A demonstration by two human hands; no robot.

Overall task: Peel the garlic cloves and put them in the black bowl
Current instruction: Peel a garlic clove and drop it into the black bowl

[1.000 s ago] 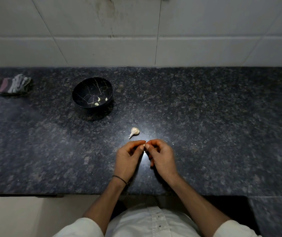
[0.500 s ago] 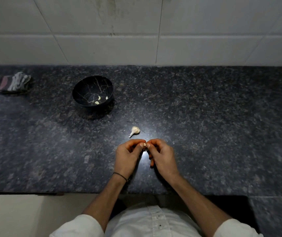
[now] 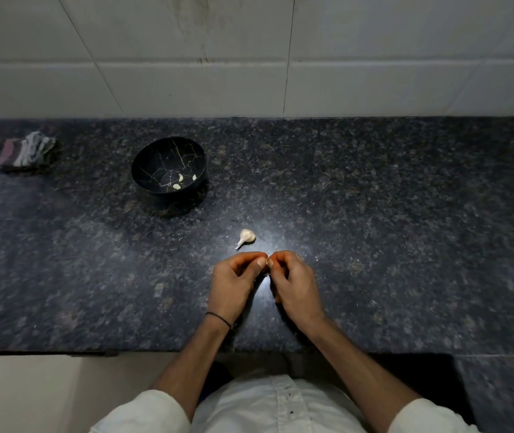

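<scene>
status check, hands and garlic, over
Left hand and right hand both pinching one clove. Three peeled cloves in black bowl. Garlic bulb on counter beyond hands, path to bowl open.

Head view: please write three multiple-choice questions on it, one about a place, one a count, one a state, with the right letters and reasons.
1. The garlic bulb lies: A on the counter, near its middle; B at the counter's right end; C on the floor.
2. Count of peeled cloves in the black bowl: A none; B seven; C three.
3. The left hand and right hand: A lie flat; B pinch a clove together; C lift the bowl.
Key: 1 A, it rests on the stone beyond both hands; 2 C, three pale pieces show at the bottom; 3 B, curled fingers meet on it.
</scene>
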